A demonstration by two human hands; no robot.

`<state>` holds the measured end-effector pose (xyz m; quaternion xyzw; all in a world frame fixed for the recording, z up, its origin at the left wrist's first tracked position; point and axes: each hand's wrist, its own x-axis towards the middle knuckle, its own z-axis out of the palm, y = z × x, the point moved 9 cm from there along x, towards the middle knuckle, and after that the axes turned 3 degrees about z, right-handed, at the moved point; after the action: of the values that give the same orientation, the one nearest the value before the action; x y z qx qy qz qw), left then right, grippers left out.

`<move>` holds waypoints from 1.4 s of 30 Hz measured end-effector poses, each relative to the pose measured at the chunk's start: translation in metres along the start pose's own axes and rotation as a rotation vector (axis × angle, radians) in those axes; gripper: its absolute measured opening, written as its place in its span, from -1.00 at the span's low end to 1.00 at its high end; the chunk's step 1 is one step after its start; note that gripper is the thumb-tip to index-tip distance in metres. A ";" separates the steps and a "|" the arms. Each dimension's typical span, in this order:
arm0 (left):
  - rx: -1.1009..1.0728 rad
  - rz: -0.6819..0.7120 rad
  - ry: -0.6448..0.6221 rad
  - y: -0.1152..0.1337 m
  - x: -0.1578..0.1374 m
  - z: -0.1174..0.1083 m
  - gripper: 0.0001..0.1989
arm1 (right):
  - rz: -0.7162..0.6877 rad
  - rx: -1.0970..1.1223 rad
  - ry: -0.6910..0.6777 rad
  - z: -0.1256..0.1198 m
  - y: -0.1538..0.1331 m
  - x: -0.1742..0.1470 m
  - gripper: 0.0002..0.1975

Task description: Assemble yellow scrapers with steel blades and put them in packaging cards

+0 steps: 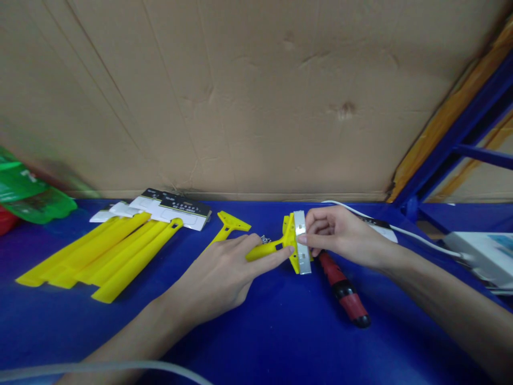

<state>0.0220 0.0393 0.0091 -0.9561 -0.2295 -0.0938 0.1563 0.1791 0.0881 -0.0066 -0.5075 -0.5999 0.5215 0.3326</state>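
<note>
My left hand point(226, 270) is closed round the handle of a yellow scraper point(289, 238), its index finger stretched along toward the head. Across that head lies a silver metal blade piece point(303, 262). My right hand point(334, 232) pinches at this metal piece, thumb on its face and the other fingers curled behind. Below my right hand a red and black screwdriver point(345, 294) lies on the blue table, its tip end hidden. Another yellow scraper point(230, 224) rests behind my left hand, partly covered by it. Small metal screws point(264, 239) sit just beyond the held handle.
Several yellow handles point(132, 256) with black and white cards point(172, 207) lie at the left. A green bottle point(34, 192) stands at the far left. White cables cross the blue table point(256, 342), one leading to a white box point(481, 256). Cardboard point(256, 107) rises behind.
</note>
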 end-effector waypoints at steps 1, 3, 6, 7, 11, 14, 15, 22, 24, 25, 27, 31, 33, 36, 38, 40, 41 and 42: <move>0.002 0.001 0.004 0.000 0.000 0.000 -0.28 | -0.006 -0.009 0.005 0.000 -0.001 0.000 -0.59; 0.009 0.003 0.013 0.000 -0.001 0.000 -0.27 | -0.012 -0.021 0.016 -0.001 -0.003 -0.001 -0.60; 0.014 0.009 0.016 0.001 -0.002 0.001 -0.27 | -0.012 -0.027 0.030 0.000 -0.003 0.000 -0.58; 0.015 0.013 0.016 0.001 -0.003 0.001 -0.27 | -0.011 -0.023 0.032 0.001 -0.002 0.001 -0.57; 0.031 0.019 0.003 0.002 -0.003 0.000 -0.27 | -0.015 0.008 0.038 0.004 -0.002 0.000 -0.55; 0.045 0.029 -0.043 0.005 -0.001 0.000 -0.24 | -0.040 0.021 0.040 0.006 -0.005 0.000 -0.55; 0.049 0.032 -0.066 0.006 -0.001 0.001 -0.22 | -0.047 0.023 0.040 0.006 -0.007 0.000 -0.56; 0.114 0.006 -0.175 0.004 0.001 0.005 -0.14 | -0.049 0.042 0.008 0.010 -0.008 0.002 -0.58; 0.110 0.001 -0.196 0.004 0.001 0.007 -0.15 | -0.048 0.038 0.003 0.010 -0.005 0.002 -0.60; 0.106 -0.002 -0.201 0.003 0.001 0.007 -0.15 | -0.046 0.040 0.000 0.009 -0.004 0.003 -0.61; 0.100 -0.012 -0.207 0.002 0.001 0.007 -0.15 | -0.042 0.046 -0.012 0.009 -0.002 0.003 -0.63; 0.096 -0.050 -0.231 -0.004 -0.002 0.007 -0.15 | -0.069 0.082 -0.027 0.005 -0.004 0.004 -0.65; 0.100 -0.074 -0.243 -0.007 -0.003 0.006 -0.15 | -0.093 0.117 0.036 -0.004 -0.005 0.005 -0.70; 0.127 -0.105 -0.245 -0.012 -0.004 0.002 -0.17 | -0.140 -0.136 0.202 -0.019 -0.007 0.005 -0.82; 0.150 -0.124 -0.233 -0.015 -0.004 0.000 -0.18 | -0.200 -0.593 0.278 -0.017 -0.013 0.003 -0.83; 0.164 -0.138 -0.218 -0.018 -0.004 -0.002 -0.20 | -0.236 -0.955 0.311 -0.008 -0.015 0.000 -0.81; 0.169 -0.140 -0.213 -0.019 -0.004 -0.003 -0.20 | -0.236 -1.050 0.323 -0.004 -0.015 -0.001 -0.79; 0.173 -0.139 -0.212 -0.019 -0.004 -0.002 -0.20 | -0.229 -1.094 0.332 -0.002 -0.015 -0.003 -0.78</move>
<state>0.0096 0.0532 0.0153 -0.9255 -0.3174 0.0173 0.2059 0.1778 0.0871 0.0084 -0.6124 -0.7729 0.0100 0.1656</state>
